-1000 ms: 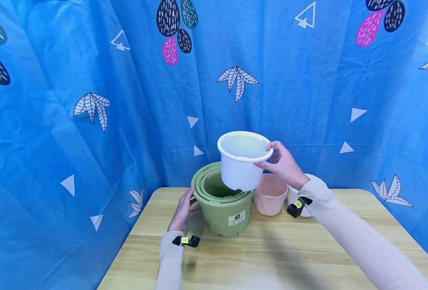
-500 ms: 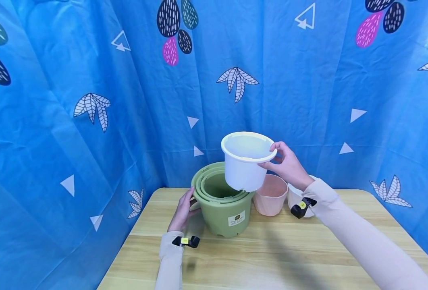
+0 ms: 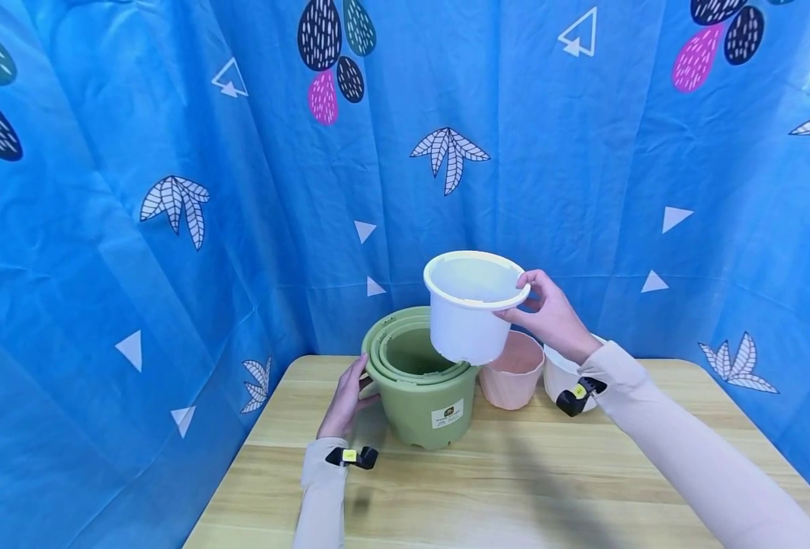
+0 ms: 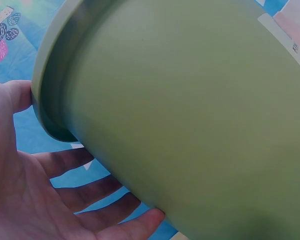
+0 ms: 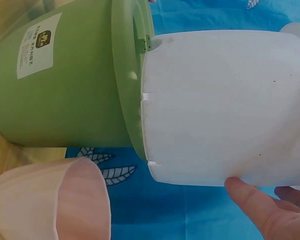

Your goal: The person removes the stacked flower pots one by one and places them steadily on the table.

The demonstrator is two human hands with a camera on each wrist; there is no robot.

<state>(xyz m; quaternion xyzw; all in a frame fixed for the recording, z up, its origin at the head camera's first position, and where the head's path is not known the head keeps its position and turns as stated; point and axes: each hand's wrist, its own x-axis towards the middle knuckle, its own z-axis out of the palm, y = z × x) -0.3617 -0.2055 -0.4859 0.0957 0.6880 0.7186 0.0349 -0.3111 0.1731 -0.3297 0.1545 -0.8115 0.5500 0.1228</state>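
In the head view a stack of nested green flower pots (image 3: 425, 412) stands on the table. My left hand (image 3: 342, 404) holds the outer pot at its left side: in the left wrist view the thumb (image 4: 22, 94) is on the rim and the other fingers touch the wall beneath. My right hand (image 3: 549, 316) grips a white flower pot (image 3: 470, 328) by the right side of its rim. That pot is upright, raised over the right part of the green stack. In the right wrist view its base overlaps the green rim; whether they touch I cannot tell.
A pink pot (image 3: 511, 374) with a wavy rim stands right of the green stack. Beside it is another white pot (image 3: 561, 374), partly behind my right wrist. Blue patterned curtain (image 3: 583, 191) hangs behind the wooden table (image 3: 487, 488).
My right hand has moved the white pot a little to the right, uncovering more of the green pots' opening. The left hand and the green stack have stayed in place.
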